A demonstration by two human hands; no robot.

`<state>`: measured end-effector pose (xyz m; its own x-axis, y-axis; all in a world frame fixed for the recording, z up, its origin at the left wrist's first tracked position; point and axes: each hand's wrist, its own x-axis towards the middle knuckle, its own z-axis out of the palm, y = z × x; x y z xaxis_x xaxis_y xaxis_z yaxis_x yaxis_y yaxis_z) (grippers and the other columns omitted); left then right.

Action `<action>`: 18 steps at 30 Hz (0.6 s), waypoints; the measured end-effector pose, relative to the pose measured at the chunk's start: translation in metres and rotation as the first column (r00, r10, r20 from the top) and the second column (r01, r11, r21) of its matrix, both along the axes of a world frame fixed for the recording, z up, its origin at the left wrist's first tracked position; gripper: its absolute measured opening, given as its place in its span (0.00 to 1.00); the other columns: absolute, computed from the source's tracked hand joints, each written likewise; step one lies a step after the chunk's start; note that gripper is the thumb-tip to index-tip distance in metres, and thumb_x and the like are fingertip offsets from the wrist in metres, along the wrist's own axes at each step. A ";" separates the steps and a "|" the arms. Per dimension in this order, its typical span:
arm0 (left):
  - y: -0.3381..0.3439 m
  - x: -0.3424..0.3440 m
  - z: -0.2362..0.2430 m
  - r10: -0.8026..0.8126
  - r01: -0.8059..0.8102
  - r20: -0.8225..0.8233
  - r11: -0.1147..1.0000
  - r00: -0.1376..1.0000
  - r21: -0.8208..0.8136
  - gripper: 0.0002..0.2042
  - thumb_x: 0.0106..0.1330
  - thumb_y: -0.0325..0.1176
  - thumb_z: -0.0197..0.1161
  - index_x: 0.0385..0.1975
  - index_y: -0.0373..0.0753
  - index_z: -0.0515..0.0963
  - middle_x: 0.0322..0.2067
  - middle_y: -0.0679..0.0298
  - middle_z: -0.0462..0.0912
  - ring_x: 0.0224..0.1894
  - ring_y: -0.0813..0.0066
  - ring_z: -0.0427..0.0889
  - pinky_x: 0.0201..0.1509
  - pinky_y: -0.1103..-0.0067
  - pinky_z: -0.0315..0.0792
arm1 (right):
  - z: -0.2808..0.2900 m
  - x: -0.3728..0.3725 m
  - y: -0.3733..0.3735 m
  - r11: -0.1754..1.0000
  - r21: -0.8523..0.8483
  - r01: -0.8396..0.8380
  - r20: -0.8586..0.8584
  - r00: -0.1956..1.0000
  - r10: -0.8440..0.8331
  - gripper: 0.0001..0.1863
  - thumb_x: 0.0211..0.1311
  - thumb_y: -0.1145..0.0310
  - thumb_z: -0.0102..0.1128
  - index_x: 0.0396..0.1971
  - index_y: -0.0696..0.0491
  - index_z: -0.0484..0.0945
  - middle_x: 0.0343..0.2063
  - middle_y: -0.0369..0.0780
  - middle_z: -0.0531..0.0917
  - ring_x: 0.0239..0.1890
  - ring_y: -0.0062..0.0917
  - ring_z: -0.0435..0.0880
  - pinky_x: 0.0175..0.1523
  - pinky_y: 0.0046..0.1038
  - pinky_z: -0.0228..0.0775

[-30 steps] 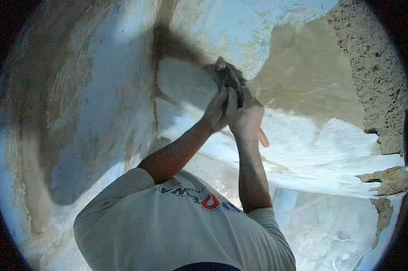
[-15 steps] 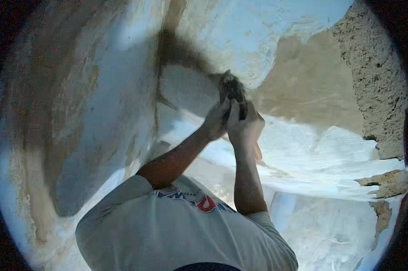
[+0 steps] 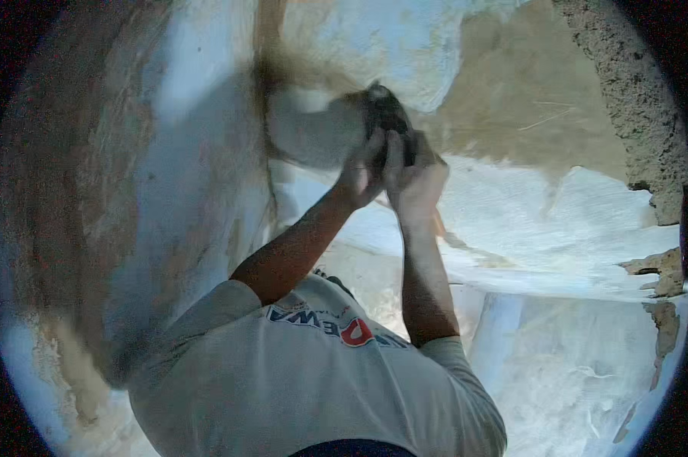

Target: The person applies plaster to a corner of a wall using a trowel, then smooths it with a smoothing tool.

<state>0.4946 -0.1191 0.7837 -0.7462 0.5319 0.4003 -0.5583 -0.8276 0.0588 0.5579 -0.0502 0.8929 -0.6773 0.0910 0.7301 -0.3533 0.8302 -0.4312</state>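
Both hands are closed around one dark, blackish object [image 3: 390, 114], raised in front of the wall near an inner corner. My left hand [image 3: 363, 171] grips its lower left side. On the lower right, my right hand [image 3: 419, 183] has its thumb pressed along the object. Dim light and blur hide what kind of thing it is. A thin orange-brown strip [image 3: 439, 225], perhaps a handle, shows beneath the right hand; whether it joins the dark object I cannot tell. Whether the object touches the wall is unclear too.
A patchy blue-grey wall [image 3: 192, 190] stands on the left, meeting the facing wall in a brownish corner. The facing wall carries a smooth brown patch [image 3: 534, 99] and white smeared areas [image 3: 534, 221]. Rough, crumbling plaster [image 3: 637, 99] edges the right side.
The wall, my hands and the dark object all sit higher in the picture, so the view has tilted. Both hands keep their hold on the object.
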 end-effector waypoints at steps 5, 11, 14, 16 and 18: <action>-0.017 -0.002 0.015 0.105 -0.097 0.042 0.983 0.994 -0.156 0.18 0.80 0.44 0.53 0.62 0.42 0.73 0.54 0.63 0.81 0.57 0.71 0.79 0.64 0.71 0.75 | 0.001 -0.006 -0.018 0.997 -0.071 0.020 -0.041 0.999 -0.023 0.11 0.64 0.66 0.66 0.32 0.60 0.82 0.22 0.53 0.83 0.26 0.48 0.87 0.30 0.37 0.76; -0.018 0.014 0.021 0.182 -0.135 0.029 0.821 0.983 -0.555 0.27 0.76 0.51 0.57 0.70 0.46 0.69 0.67 0.67 0.74 0.65 0.71 0.75 0.70 0.71 0.70 | -0.006 0.004 -0.012 0.979 -0.189 0.077 0.047 0.997 -0.069 0.10 0.65 0.67 0.66 0.35 0.60 0.83 0.21 0.51 0.84 0.22 0.36 0.86 0.30 0.33 0.75; -0.031 0.013 0.029 0.162 -0.149 0.024 0.947 0.986 -0.285 0.17 0.80 0.43 0.55 0.60 0.40 0.74 0.53 0.63 0.81 0.55 0.72 0.81 0.59 0.73 0.78 | -0.011 -0.007 -0.020 0.989 -0.147 0.008 -0.061 0.998 -0.017 0.10 0.65 0.67 0.67 0.34 0.60 0.83 0.21 0.52 0.84 0.21 0.35 0.87 0.29 0.32 0.75; -0.036 -0.005 0.024 0.035 -0.010 0.091 0.966 0.995 -0.258 0.18 0.80 0.43 0.54 0.61 0.41 0.73 0.52 0.63 0.82 0.53 0.73 0.81 0.58 0.73 0.79 | -0.010 -0.007 -0.022 0.988 -0.148 0.039 -0.059 0.997 -0.048 0.10 0.65 0.68 0.66 0.34 0.60 0.83 0.21 0.52 0.84 0.22 0.35 0.87 0.29 0.33 0.75; -0.030 -0.002 0.019 0.087 -0.068 0.057 0.956 0.995 -0.284 0.17 0.80 0.43 0.54 0.61 0.41 0.73 0.52 0.64 0.82 0.53 0.73 0.81 0.58 0.73 0.79 | -0.012 -0.010 -0.019 0.994 -0.108 0.035 -0.075 0.996 -0.043 0.09 0.65 0.68 0.66 0.32 0.60 0.83 0.20 0.51 0.84 0.22 0.33 0.88 0.28 0.32 0.74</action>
